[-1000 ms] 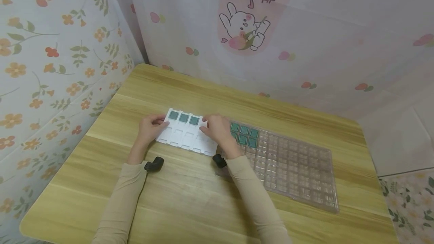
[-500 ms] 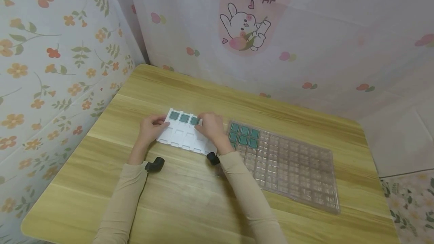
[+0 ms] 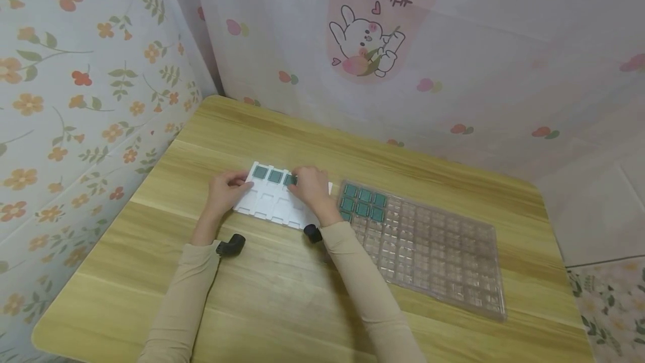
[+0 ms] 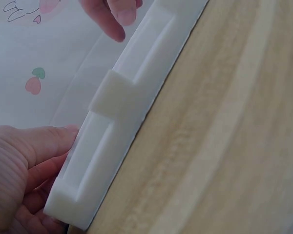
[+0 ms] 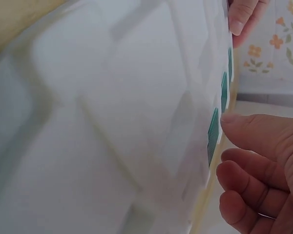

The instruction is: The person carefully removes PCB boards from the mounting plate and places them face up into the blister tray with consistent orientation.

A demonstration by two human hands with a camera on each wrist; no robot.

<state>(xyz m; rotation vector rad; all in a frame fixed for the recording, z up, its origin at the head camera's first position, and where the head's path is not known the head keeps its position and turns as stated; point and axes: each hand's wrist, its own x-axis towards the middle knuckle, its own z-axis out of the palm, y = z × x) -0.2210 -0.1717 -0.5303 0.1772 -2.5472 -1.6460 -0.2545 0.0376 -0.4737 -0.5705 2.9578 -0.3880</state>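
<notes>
A white slotted tray [image 3: 263, 201] lies on the table with three green square chips [image 3: 275, 176] along its far row. My left hand [image 3: 223, 190] pinches the tray's left edge, thumb on top, as the left wrist view also shows with the hand [image 4: 24, 165] at the tray's corner. Over the right part of the tray is my right hand [image 3: 311, 188], partly covering the third chip [image 3: 289, 180]. In the right wrist view its thumb [image 5: 256, 130] reaches the edge of that chip [image 5: 214, 132]. The other fingers are loosely bent, with a gap to the thumb.
To the right lies a clear plastic tray [image 3: 443, 251] with many compartments; several green chips [image 3: 363, 195] fill its far left corner. The wooden table [image 3: 272, 290] runs back to a printed curtain [image 3: 282, 27]. Black wrist cameras [image 3: 232, 245] sit on both sleeves.
My right hand has moved left along the white tray, from beside the third chip to partly over it. The left hand keeps its hold on the tray's edge.
</notes>
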